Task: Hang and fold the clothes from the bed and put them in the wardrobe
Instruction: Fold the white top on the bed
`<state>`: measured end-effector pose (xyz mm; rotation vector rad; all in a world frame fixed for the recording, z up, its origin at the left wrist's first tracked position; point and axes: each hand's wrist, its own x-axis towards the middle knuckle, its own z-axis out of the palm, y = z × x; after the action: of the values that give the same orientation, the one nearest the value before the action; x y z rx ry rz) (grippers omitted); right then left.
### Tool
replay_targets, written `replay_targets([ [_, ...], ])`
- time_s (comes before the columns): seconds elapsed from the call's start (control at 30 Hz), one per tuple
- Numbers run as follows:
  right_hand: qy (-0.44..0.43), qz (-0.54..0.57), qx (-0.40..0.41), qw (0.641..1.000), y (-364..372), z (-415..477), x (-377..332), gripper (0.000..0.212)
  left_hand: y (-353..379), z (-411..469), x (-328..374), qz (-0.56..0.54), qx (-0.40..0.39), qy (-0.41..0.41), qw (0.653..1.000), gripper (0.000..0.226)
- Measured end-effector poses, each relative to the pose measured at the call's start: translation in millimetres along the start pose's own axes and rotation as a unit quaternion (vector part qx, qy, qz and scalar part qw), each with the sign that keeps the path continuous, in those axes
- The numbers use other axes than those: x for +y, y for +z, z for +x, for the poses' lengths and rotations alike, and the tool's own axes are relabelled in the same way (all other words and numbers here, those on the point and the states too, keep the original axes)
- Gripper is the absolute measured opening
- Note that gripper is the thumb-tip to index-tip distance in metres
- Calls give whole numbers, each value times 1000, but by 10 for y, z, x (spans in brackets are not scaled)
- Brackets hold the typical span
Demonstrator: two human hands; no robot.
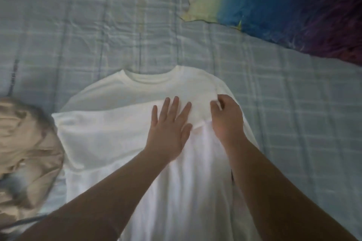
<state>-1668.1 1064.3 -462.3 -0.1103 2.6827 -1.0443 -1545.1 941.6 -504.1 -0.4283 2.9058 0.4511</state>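
A white T-shirt (109, 135) lies flat on the bed with its collar pointing away from me. One sleeve is folded across the chest. My left hand (169, 125) presses flat on the folded part, fingers straight and spread. My right hand (227, 117) sits just to the right of it, near the shirt's right shoulder, and its curled fingers pinch a bit of the white fabric.
The bed is covered with a pale blue checked sheet (98, 25). A beige garment (25, 146) lies crumpled at the left edge. A pillow (284, 0) in yellow, blue and purple lies at the top right.
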Motion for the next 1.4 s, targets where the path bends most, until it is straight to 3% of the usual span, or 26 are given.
replay_targets([
  [0.3, -43, -106, -18, 993, -59, 233, 613, 26, 416, 331, 362, 59, -39, 19, 997, 63],
  [0.4, -45, -87, -10, 995, -40, 233, 693, 23, 426, 323, 362, 70, -43, 21, 996, 64],
  [0.5, -40, -15, 53, 998, -199, 111, 783, 22, 336, 303, 425, 43, -36, 21, 998, 62],
  [0.63, -1, -44, 125, 991, -627, -258, 1146, 23, 179, 165, 635, -8, -2, 79, 997, 60],
  [0.8, 154, -75, 37, 984, -941, -1055, 1750, 29, 189, -146, 1034, -48, -15, 157, 986, 60],
  [1.03, 251, -89, -61, 962, -937, -2031, 2091, 22, 393, -644, 1461, -49, -73, 244, 966, 58],
  [1.17, 304, -93, -167, 933, -955, -2411, 2214, 35, 462, -831, 1569, -58, -90, 297, 949, 57],
  [1.27, 304, -74, -164, 935, -959, -2538, 2208, 27, 506, -831, 1686, -61, -118, 318, 939, 55],
  [1.4, 299, -27, -89, 950, -1211, -2459, 2288, 19, 515, -629, 1995, -70, -153, 339, 926, 61],
])
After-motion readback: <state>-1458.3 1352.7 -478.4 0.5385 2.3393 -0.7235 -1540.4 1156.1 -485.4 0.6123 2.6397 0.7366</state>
